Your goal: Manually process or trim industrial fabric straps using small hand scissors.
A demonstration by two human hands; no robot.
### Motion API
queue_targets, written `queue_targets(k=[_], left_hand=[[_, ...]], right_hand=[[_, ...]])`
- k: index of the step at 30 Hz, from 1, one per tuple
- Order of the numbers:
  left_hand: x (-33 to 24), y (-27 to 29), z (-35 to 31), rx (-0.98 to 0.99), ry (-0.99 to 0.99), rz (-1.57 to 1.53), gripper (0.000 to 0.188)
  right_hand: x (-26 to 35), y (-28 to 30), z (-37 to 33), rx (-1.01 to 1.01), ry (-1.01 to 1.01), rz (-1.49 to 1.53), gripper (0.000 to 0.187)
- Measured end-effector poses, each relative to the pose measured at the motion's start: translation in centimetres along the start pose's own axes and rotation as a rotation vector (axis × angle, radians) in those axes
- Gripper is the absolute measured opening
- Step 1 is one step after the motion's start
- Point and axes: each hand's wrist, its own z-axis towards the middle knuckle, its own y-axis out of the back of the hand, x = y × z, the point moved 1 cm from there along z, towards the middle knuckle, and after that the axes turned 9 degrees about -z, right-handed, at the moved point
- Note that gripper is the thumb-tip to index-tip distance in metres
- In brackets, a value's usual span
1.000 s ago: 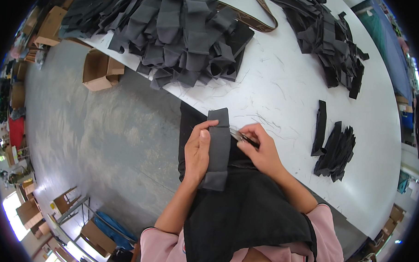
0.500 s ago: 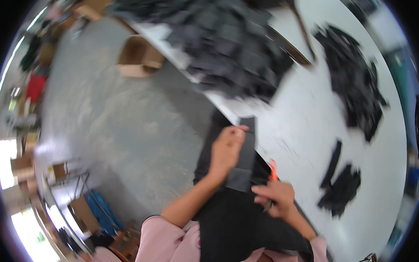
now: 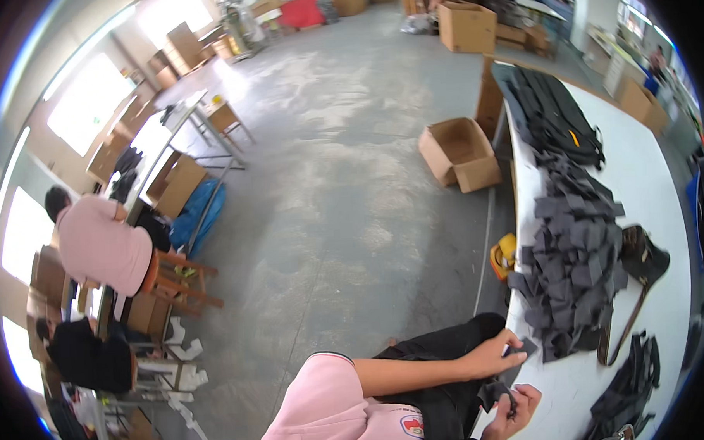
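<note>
Grey fabric strip (image 3: 531,353) was by the white table (image 3: 639,167) — looked light, soft, prob. best pinched nr. one end — L hand (image 3: 492,357) gripped it, R hand (image 3: 518,416) curled, contents unclear; dark-grey pile (image 3: 568,251) lay beyond.

Place: textile workshop | white worktable (image 3: 647,180) | heaped grey cloth pieces (image 3: 568,251) | cardboard box (image 3: 474,176) | seated co-workers (image 3: 104,240)

Matt cloth strips (image 3: 566,251), smooth tabletop (image 3: 561,399), cardboard box (image 3: 479,176), wooden stool (image 3: 176,280)
</note>
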Motion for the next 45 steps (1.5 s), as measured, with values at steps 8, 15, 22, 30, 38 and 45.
queue_targets(k=[8,15,22,30,38,45], left_hand=[[-1.5,0.5,-0.8,0.44,-0.128,-0.154,0.047],[-1.7,-0.6,-2.4,0.17,-0.126,0.178,0.037],[-1.2,-2.0,-2.6,0.046,-0.214,0.253,0.027],[-2.1,1.7,-0.9,-0.024,0.035,-0.007,0.023],[-2.5,-0.8,-0.9,0.058,0.298,-0.197,0.014],[-1.1,-0.8,-1.1,0.113,0.253,-0.062,0.018]], right_hand=[[0.3,-0.2,1.8,0.154,-0.434,0.154,0.027],[2.0,-0.8,0.9,-0.049,-0.644,0.479,0.026],[-2.9,-0.2,0.9,-0.151,-0.519,0.381,0.01],[-0.6,-0.8,5.1,-0.202,-0.213,-0.014,0.026],[-1.0,2.1,0.2,-0.227,-0.182,-0.26,0.03],[-1.6,2.4,1.1,-0.245,-0.073,-0.386,0.024]])
